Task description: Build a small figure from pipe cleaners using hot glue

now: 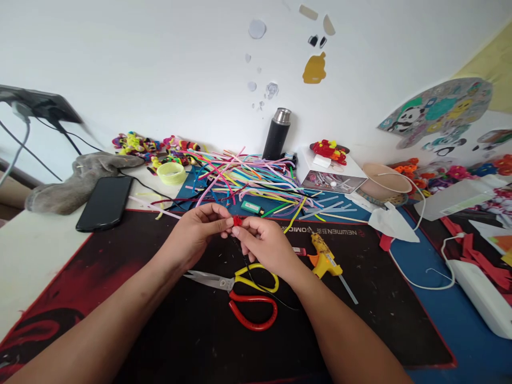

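Note:
Over the middle of the mat, my left hand and my right hand meet with their fingertips pinched on a small red pipe cleaner piece. Most of that piece is covered by the fingers. Just below it a thin black strand trails down across the scissors; whether it is joined to the red piece I cannot tell. Under my hands lie the scissors, with one yellow and one red handle. A yellow glue gun with a clear glue stick rests to the right of my right hand.
A heap of coloured pipe cleaners spreads behind the dark mat. A black flask stands at the wall beside a white box. To the left are a phone and a tape roll; a white power strip lies right.

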A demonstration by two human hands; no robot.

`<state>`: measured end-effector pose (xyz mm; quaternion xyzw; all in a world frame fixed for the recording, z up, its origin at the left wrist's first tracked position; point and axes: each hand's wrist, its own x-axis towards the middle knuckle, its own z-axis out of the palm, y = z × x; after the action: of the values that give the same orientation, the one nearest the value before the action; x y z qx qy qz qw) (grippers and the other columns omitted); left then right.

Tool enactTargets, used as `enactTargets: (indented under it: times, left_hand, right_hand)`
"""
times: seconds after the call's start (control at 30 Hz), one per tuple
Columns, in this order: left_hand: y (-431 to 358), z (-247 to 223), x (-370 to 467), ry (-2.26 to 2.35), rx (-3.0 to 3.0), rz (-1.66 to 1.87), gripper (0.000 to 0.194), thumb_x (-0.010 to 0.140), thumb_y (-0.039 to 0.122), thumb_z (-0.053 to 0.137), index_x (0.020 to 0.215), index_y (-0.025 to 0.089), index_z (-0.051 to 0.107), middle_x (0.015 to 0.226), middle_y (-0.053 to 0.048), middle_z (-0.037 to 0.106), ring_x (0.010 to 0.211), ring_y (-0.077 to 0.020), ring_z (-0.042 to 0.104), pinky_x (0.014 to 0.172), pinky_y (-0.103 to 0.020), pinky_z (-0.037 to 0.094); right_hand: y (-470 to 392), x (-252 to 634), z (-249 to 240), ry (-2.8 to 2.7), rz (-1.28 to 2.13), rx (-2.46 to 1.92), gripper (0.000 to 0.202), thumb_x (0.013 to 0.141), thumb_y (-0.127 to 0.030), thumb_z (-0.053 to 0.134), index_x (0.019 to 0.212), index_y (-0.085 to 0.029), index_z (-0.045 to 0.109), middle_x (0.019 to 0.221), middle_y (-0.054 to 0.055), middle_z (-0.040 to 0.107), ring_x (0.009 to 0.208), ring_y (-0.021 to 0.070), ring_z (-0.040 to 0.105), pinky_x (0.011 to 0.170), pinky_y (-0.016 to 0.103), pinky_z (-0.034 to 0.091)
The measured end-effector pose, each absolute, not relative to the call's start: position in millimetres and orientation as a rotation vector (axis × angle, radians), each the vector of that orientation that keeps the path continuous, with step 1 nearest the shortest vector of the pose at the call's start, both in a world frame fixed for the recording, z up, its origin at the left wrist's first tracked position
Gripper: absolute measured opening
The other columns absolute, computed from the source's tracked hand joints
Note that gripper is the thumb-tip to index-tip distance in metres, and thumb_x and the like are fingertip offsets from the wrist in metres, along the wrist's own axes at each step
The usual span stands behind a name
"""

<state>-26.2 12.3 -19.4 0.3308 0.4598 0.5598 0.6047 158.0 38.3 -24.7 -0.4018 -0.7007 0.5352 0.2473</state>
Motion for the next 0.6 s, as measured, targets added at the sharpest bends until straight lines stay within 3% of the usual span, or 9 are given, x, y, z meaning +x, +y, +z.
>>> enactTargets:
  times: [0.13,0.43,0.6]
  left_hand:
    - [12.1,-16.5,-25.7,0.984,0.693,1.292,0.037,0.052,0.023,0.104,0.075,0.015,0.076,0.067,-0.002,0.072,0.061,-0.0111,0.062,0.057,-0.020,0.048]
    - [11.3,-24.7,-32.8,0.977,0.814,1.240,0.029,0.066,0.028,0.099,0.083,0.017,0.078,0.078,-0.001,0.072,0.068,-0.0124,0.064,0.062,-0.022,0.051]
    - [11.3,-23.2,-43.1,1.119,1.081,1.146,0.032,0.081,0.047,0.089,0.094,0.019,0.081,0.087,-0.004,0.075,0.078,-0.0169,0.066,0.076,-0.028,0.051]
  right_hand:
    - [40.6,157.7,-24.6,-1.699,1.648,-1.010,0.027,0.097,-0.046,0.066,0.093,-0.019,0.067,0.064,-0.004,0.063,0.044,0.0084,0.053,0.044,0.021,0.040]
    - [41.8,159.0,-21.2,-1.635,1.570,-0.983,0.020,0.093,-0.040,0.069,0.088,-0.021,0.065,0.061,-0.006,0.061,0.044,0.0089,0.053,0.045,0.021,0.042]
    - [43.0,162.5,-22.5,-1.814,1.400,-1.035,0.015,0.096,-0.035,0.066,0.091,-0.021,0.068,0.062,-0.005,0.060,0.049,0.0107,0.056,0.050,0.023,0.043]
